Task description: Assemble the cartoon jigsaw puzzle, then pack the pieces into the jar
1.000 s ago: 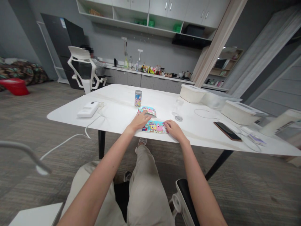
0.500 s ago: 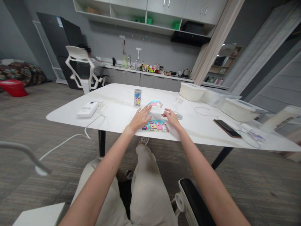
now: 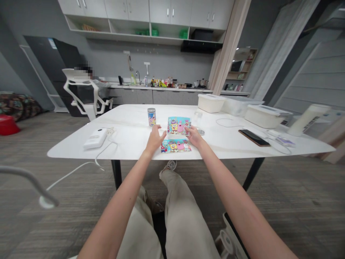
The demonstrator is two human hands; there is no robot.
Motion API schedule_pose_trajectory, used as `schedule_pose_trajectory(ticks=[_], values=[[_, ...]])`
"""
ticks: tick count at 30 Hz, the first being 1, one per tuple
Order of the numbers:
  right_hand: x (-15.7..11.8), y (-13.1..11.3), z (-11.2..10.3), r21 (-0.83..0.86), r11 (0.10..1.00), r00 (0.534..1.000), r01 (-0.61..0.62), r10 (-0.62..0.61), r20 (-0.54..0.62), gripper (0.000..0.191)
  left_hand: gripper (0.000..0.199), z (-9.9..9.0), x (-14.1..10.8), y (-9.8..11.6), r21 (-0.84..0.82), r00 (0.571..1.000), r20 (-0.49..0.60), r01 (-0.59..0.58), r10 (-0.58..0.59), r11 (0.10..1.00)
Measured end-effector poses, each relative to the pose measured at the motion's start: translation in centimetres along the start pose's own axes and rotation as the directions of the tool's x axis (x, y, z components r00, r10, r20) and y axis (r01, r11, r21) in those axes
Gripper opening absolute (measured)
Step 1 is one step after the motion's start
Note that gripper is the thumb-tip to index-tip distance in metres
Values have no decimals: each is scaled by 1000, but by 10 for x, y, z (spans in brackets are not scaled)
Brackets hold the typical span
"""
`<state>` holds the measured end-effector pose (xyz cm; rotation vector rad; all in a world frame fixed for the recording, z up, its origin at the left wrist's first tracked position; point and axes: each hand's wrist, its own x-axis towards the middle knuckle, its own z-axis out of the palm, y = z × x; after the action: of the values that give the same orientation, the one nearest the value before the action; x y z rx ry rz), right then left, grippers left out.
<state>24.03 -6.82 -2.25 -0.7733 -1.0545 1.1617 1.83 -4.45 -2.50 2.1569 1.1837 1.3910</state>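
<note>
The upper cartoon card (image 3: pixel 179 125) and lower cartoon card (image 3: pixel 176 146) lie on the bench (image 3: pixel 126 122), long axes running crosswise. The left hand (image 3: pixel 155 139) is open and spread, just beside them. The right hand (image 3: pixel 194 137) seems to touch the upper cartoon card's corner, no clear pinch. That card, curled earlier, now lies flat.

Far wall grey (image 3: pixel 167 61); white upper cabinets (image 3: pixel 151 10) above grey counter units (image 3: pixel 161 96). Far left, black refrigerator (image 3: pixel 45 61) behind white office chair (image 3: pixel 81 91). Grey striped carpet (image 3: pixel 296 198); pale wood pillar (image 3: pixel 229 50) far right.
</note>
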Motion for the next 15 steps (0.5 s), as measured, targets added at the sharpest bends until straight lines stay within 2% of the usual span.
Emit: schedule_pose_trajectory(ticks=[1,3,5,10,15], values=[[-1,0,0,0,1000,1000,-4,4,16,31,36,2,3,-6,-144,993,30,116,-113,983],[-2,3,1,-7,1000,999,-28,29,46,31,42,4,7,-15,-364,956,152,292,-252,884],[-1,8,1,-28,998,998,-54,55,39,34,48,4,8,-19,-476,931,241,360,-275,802],[4,15,-1,-115,993,994,-27,15,-105,37,43,-1,5,-19,-544,932,300,343,-204,766],[4,14,-1,-144,988,998,-52,45,-53,37,35,-1,7,-19,-496,939,205,343,-277,798]])
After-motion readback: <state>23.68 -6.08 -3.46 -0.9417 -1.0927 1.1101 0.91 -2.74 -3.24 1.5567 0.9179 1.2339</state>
